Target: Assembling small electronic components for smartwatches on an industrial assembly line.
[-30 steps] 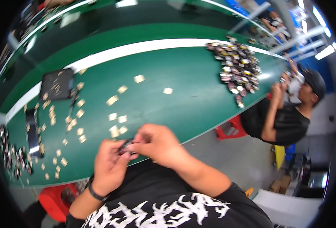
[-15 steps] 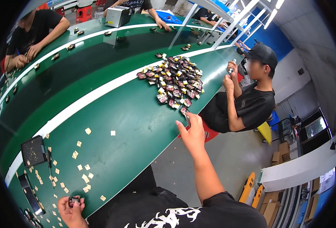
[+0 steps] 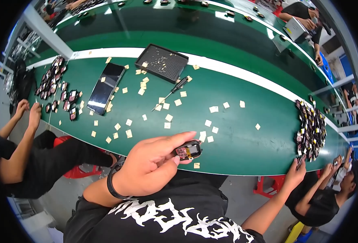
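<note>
My left hand point(image 3: 144, 166), with a black band at the wrist, grips a small black-cased electronic unit point(image 3: 188, 151) between thumb and fingers. The unit's open face shows a circuit board and a grey rectangular part. Over at the right, my right hand point(image 3: 295, 175) is closed on a similar dark unit point(image 3: 300, 162), partly hidden by the fingers. That hand is beside the near edge of a big pile of such units point(image 3: 310, 129). Small cream-coloured squares point(image 3: 203, 136) are scattered over the green table point(image 3: 243, 141) beyond my left hand.
A black tray point(image 3: 146, 64) holding tiny parts lies by the white strip. Near it are a screwdriver point(image 3: 175, 90) and a dark phone-like slab point(image 3: 106, 88). More units point(image 3: 51, 79) are heaped at the left, beside a co-worker point(image 3: 15, 150). Another co-worker point(image 3: 328, 194) sits at the right.
The view has swung left, bringing the tray and the left co-worker into the middle and left. My left hand has come up closer with its unit. My right hand stays near the pile.
</note>
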### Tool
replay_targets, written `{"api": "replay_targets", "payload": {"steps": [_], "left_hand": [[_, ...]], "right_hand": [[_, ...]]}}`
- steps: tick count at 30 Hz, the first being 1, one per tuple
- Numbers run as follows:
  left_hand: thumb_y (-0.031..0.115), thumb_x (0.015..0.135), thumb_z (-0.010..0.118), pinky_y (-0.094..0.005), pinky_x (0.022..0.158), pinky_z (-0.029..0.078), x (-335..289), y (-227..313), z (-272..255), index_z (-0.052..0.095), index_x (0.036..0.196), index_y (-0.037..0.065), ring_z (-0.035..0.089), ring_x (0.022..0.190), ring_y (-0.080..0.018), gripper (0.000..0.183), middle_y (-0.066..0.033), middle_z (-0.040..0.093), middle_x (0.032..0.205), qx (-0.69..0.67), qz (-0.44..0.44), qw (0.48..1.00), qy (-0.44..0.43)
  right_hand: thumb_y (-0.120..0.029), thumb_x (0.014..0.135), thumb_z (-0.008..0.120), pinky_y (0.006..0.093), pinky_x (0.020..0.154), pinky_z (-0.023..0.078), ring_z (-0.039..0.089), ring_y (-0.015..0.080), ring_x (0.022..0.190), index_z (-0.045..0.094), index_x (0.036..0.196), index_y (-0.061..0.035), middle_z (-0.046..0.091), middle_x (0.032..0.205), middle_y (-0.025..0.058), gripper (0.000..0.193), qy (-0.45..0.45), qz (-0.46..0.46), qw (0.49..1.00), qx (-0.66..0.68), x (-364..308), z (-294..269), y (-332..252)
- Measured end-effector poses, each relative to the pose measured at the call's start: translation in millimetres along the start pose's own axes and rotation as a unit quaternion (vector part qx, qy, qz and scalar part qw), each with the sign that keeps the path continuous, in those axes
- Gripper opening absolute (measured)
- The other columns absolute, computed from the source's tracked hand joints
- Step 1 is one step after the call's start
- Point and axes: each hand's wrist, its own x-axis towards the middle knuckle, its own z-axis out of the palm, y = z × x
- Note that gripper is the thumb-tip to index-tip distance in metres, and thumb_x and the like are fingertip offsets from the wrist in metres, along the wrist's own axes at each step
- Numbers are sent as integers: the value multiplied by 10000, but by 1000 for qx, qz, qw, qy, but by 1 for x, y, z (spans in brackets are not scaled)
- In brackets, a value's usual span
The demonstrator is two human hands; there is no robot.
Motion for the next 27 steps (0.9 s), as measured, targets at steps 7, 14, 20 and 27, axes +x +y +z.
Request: {"api": "replay_targets", "payload": {"steps": [7,14,20,27], "left_hand": [[-150,888,426,-294,865,557,-9,26,-10,523,1409,-77,690,1037,-202,534,-190,673,1186,215,28,976,-29],[-139,897,484,-310,909,556,-21,-27,-51,548,1315,-68,701,1048,-230,429,-132,662,1169,-95,-103,989,43],[37,1001,593,-364,971,568,-72,-50,-119,556,1314,-25,696,1082,-289,321,-112,657,1123,-97,-35,944,312],[47,943,659,-272,753,515,-86,-55,-203,677,1154,-23,639,816,-130,223,-81,691,973,356,10,737,575]], "right_hand": [[-257,899,793,363,879,505,626,259,994,654,1267,1,664,1110,155,471,-6,26,998,50,-10,-1,-15],[-183,938,760,347,922,492,571,209,1064,605,1347,-2,596,1195,120,473,-42,33,977,205,-33,-2,-20],[-136,974,699,334,991,464,572,208,1164,552,1401,0,583,1363,135,471,-87,-59,967,231,-52,-28,-70],[-54,965,684,238,782,465,594,111,977,544,1394,-9,582,1337,91,454,-133,-72,945,290,-63,-4,-93]]}}
